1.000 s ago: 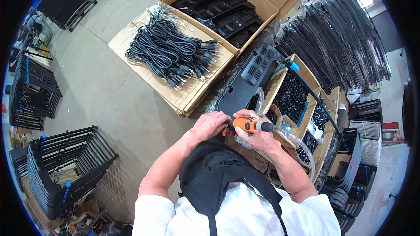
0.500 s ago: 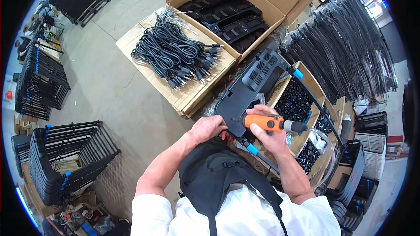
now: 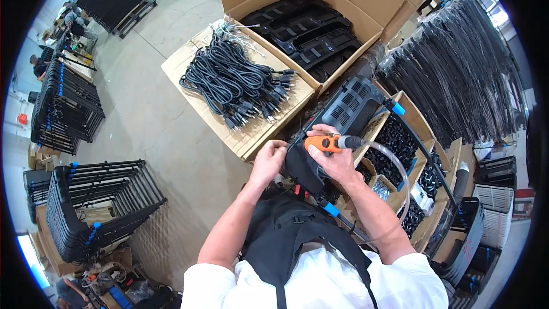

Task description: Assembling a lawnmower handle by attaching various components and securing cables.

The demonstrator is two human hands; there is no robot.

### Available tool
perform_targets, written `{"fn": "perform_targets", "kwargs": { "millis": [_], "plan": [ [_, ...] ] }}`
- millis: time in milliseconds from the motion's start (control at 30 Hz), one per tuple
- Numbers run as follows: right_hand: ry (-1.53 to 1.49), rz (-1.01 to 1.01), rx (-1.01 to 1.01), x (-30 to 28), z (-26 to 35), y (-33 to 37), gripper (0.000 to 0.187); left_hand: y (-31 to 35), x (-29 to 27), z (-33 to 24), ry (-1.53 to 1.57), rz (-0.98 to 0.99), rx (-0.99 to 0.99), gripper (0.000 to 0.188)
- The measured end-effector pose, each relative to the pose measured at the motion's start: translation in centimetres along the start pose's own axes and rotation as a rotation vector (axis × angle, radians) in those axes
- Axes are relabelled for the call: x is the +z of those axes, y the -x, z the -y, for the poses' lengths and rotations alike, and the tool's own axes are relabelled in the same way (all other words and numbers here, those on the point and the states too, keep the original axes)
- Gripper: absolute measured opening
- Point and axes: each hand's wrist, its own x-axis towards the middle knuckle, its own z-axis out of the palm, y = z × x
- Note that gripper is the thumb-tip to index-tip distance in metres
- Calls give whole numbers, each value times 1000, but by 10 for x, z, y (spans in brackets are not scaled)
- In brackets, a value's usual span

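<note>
Beyond the black housing (image 3: 350,103), an open cardboard box (image 3: 366,3) is holding dark moulded parts (image 3: 303,31). Farther right of the housing, a stack of wrapped black strips (image 3: 457,74) is standing. Just right of it, a divided tray (image 3: 414,110) is holding small black pieces (image 3: 393,140). The housing itself is lying before the person, slanting away rightward. To its left, black cables (image 3: 237,77) are resting heaped. The hands are working apart: the left hand (image 3: 269,161) is curling its fingers beside the housing's left edge, any grip being impossible to make out; the right hand (image 3: 337,163) is clasping an orange power tool (image 3: 322,143) over the housing.
</note>
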Motion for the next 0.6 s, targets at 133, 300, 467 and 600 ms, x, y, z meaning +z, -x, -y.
{"fn": "perform_targets", "kwargs": {
  "millis": [133, 300, 467, 600],
  "plan": [
    [73, 24, 19, 12, 11, -3, 53, -7, 0, -10, -484, 127, 68, 41],
    [192, 148, -11, 1, 22, -29, 50, -19, -4, -10, -544, 179, 158, 38],
    [424, 235, -99, 3, 31, -35, 47, -27, -6, -11, -561, 245, 246, 35],
    [301, 135, -55, 11, 33, -31, 48, -27, -6, -9, -621, 258, 309, 34]
  ]
}}
